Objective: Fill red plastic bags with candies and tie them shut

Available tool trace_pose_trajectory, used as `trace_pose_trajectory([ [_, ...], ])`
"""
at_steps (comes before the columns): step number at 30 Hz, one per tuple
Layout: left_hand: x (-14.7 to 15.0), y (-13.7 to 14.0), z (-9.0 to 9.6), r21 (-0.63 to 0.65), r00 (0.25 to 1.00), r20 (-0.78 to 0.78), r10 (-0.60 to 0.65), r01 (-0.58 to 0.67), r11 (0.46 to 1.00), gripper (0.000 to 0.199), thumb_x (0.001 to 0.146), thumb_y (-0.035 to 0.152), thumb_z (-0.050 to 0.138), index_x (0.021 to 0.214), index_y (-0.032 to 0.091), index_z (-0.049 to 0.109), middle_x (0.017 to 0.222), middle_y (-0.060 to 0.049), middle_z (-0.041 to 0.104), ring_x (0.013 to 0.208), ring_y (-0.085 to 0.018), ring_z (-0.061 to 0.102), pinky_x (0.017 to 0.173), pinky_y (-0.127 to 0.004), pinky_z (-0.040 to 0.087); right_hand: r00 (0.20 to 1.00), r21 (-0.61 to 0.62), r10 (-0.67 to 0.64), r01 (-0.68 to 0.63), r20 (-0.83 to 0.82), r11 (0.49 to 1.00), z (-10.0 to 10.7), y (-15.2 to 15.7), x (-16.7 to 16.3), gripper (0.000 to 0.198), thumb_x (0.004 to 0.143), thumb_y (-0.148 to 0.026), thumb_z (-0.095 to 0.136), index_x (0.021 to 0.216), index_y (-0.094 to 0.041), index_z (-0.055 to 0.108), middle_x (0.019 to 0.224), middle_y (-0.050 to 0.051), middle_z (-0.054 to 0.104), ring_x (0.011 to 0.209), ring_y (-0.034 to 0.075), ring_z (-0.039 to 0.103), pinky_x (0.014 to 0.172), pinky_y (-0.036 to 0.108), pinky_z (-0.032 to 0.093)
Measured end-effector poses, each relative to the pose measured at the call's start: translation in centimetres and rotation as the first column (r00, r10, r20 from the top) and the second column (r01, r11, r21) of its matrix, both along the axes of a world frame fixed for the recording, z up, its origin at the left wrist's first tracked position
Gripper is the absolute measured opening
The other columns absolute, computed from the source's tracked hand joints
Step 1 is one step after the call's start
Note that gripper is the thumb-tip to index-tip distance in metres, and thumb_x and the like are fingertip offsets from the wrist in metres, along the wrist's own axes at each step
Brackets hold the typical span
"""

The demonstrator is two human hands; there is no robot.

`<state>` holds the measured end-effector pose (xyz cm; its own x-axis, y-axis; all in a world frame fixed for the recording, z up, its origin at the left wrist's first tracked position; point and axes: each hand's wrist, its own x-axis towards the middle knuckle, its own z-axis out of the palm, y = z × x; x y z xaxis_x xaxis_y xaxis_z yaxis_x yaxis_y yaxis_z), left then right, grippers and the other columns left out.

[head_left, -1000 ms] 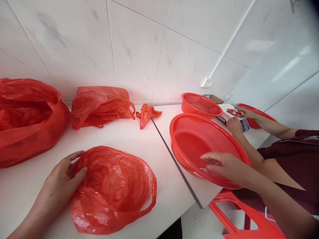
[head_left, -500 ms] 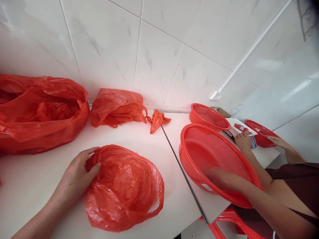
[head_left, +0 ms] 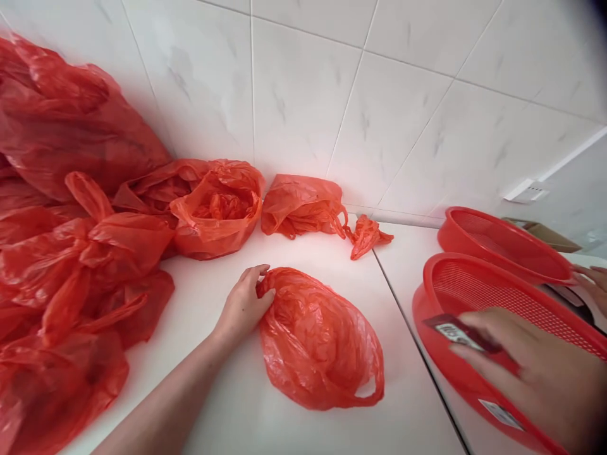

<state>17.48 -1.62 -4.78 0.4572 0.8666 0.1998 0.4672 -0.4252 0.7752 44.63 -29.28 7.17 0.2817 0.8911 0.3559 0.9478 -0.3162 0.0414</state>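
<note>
My left hand [head_left: 244,304] grips the near-left rim of an open red plastic bag [head_left: 322,341], which lies slack on the white table with its mouth up and a handle loop at the right. My right hand [head_left: 526,366] is over a large red perforated basket [head_left: 427,309], its fingers pinching a small dark red packet [head_left: 462,333] with a white printed label. The packet is slightly blurred, so its content cannot be told. What lies at the basket's bottom is mostly hidden by my right hand.
Full, knotted red bags [head_left: 85,253] are heaped at the left. Along the wall stand an open red bag [head_left: 215,215], a folded one [head_left: 301,205] and a crumpled one [head_left: 367,237]. A second red basket [head_left: 502,243] stands behind, with another person's hand [head_left: 595,284] at the right edge.
My right hand has come up out of the basket with the small packet. My left hand stays on the bag's rim. The view has turned left, showing more heaped bags.
</note>
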Motion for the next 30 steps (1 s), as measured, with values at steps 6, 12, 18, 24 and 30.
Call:
trace_pose_trajectory([
  [6,-0.1,0.1,-0.5,-0.035,0.999,0.047,0.010,-0.008,0.999,0.043,0.080,0.031,0.053,0.122,0.024,0.050,0.119,-0.006,0.056,0.089,-0.018,0.060,0.083,-0.034,0.049,0.914,-0.101,0.406,-0.406,-0.019,0.908,-0.2,6.9,-8.2,0.020,0.094,-0.035,0.042,0.097,-0.025,0.058,0.075,0.001,0.059,0.059,0.012,0.056,0.051,0.023,0.040],
  [12,-0.1,0.1,-0.5,-0.044,0.999,0.050,0.016,-0.014,0.999,0.043,0.080,0.030,0.053,0.123,0.024,0.050,0.120,-0.007,0.056,0.088,-0.017,0.060,0.082,-0.034,0.049,0.916,-0.056,0.395,-0.399,-0.078,0.915,-2.0,9.8,-9.4,0.026,0.092,-0.037,0.047,0.112,-0.021,0.052,0.089,0.003,0.060,0.072,0.014,0.060,0.060,0.024,0.047],
  [18,-0.1,0.1,-0.3,-0.042,0.999,0.032,0.007,-0.006,0.999,0.044,0.080,0.031,0.053,0.123,0.024,0.049,0.121,-0.006,0.055,0.100,-0.022,0.058,0.088,-0.038,0.048,0.924,-0.103,0.358,-0.373,-0.135,0.922,-3.1,8.8,-7.8,0.014,0.093,-0.027,0.045,0.100,-0.022,0.056,0.085,0.002,0.059,0.070,0.014,0.059,0.058,0.025,0.047],
  [24,-0.2,0.4,-0.2,-0.047,1.000,-0.010,0.017,-0.017,0.999,0.044,0.080,0.036,0.050,0.123,0.025,0.048,0.119,-0.006,0.055,0.090,-0.021,0.060,0.082,-0.037,0.050,0.925,-0.090,0.341,-0.359,-0.169,0.929,-3.0,6.1,-8.3,0.018,0.092,-0.021,0.043,0.098,-0.023,0.059,0.088,0.003,0.062,0.075,0.014,0.062,0.066,0.025,0.052],
  [30,-0.2,0.6,-0.4,-0.049,0.999,-0.034,0.027,-0.029,0.998,0.046,0.079,0.039,0.051,0.123,0.024,0.049,0.118,-0.005,0.058,0.089,-0.020,0.061,0.080,-0.035,0.051,0.968,0.094,0.250,-0.245,-0.035,0.965,-2.2,0.7,-8.1,0.019,0.086,-0.030,0.053,0.103,-0.028,0.061,0.108,0.007,0.063,0.089,0.018,0.066,0.071,0.024,0.056],
])
